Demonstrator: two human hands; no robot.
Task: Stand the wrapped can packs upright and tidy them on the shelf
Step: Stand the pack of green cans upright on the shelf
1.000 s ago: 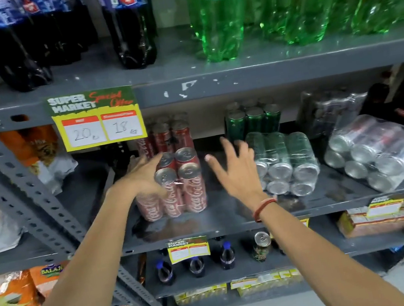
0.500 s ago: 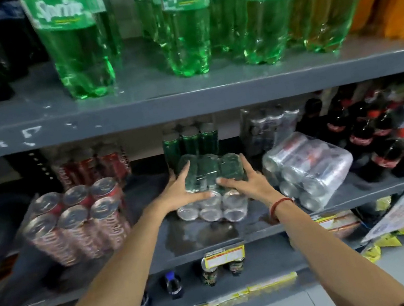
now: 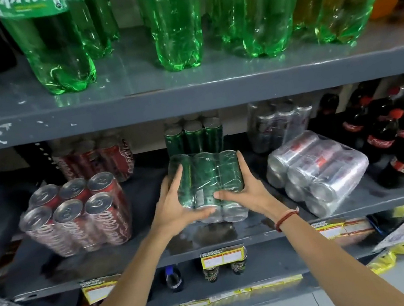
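Note:
A wrapped pack of green cans point(image 3: 206, 176) lies on its side in the middle of the grey shelf point(image 3: 106, 258), can ends toward me. My left hand point(image 3: 174, 203) grips its left side and my right hand point(image 3: 245, 191) grips its right side, thumbs over the front. To the left a wrapped pack of red cola cans point(image 3: 79, 215) stands upright. To the right a wrapped pack of silver cans point(image 3: 317, 173) lies on its side, angled.
Behind stand more wrapped packs: red cans point(image 3: 96, 158), green cans point(image 3: 193, 134), silver cans point(image 3: 279, 120). Dark cola bottles point(image 3: 403, 139) fill the shelf's right end. Green Sprite bottles point(image 3: 175, 22) stand on the shelf above. Price tags point(image 3: 223, 254) hang on the front edge.
My hands left the red pack, now upright at left, and closed on the green pack. The view swung right and came closer; the green pack has lifted slightly at its front.

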